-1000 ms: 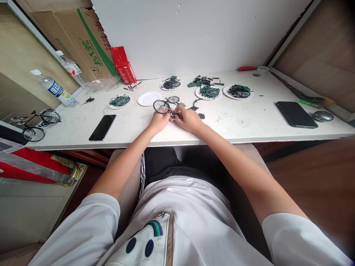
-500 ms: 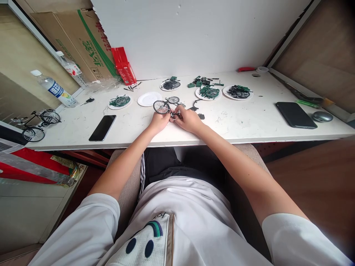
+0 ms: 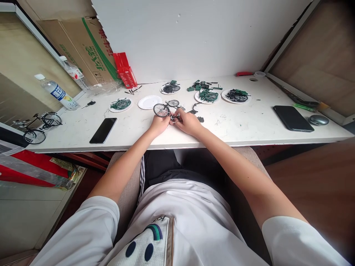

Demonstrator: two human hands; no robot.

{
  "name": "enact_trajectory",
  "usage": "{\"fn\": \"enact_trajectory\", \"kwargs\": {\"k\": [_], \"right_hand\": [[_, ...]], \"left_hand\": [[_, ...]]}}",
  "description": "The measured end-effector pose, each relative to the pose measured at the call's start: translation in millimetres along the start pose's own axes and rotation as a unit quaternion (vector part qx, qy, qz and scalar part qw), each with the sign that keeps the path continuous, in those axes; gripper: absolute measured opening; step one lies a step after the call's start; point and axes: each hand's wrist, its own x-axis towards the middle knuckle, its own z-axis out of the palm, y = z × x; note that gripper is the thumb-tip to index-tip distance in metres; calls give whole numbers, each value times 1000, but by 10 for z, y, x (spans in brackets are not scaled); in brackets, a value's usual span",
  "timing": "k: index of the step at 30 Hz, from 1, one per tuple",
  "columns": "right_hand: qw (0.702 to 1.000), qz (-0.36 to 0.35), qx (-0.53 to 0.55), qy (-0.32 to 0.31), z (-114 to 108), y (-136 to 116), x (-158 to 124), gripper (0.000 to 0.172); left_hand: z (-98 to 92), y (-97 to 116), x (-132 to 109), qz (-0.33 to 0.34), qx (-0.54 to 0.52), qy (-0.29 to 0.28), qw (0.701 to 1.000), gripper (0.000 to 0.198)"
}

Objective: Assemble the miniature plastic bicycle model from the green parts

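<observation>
"Where's the little bicycle?"

"Between my hands, its big wheel [image 3: 161,110] rising just past my left fingertips and the other wheel [image 3: 173,103] a bit farther out."

"How are your fingers set?"

"My left hand [image 3: 160,124] has its fingers closed on the bicycle's near end. My right hand [image 3: 189,123] pinches a small dark piece [image 3: 177,117] there; I can't tell whether it's joined on, since my fingertips hide it."

"How will it handle?"

"Light, I'd guess, and stiff, but thin enough to bend or snap. I'd hold it by the frame, close to the joint, and keep pressure off the spokes. The narrow bars could twist in a loose pinch."

"And around you?"

"Loose dark parts [image 3: 200,119] lie just beside my right knuckles. A white plate [image 3: 143,103] sits beyond my left fingers, and a plate of green parts [image 3: 208,96] beyond my right. A phone [image 3: 103,130] lies well left of my left hand."
</observation>
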Motion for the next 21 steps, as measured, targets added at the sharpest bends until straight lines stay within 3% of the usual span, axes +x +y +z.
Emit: {"fn": "enact_trajectory", "kwargs": {"k": [10, 21], "right_hand": [[998, -19, 49, 29, 2, 25, 10, 24], [995, -22, 77, 53, -28, 14, 24, 20]], "left_hand": [[24, 15, 10, -3, -35, 39, 999, 12], [14, 65, 6, 1, -31, 38, 999, 13]]}}
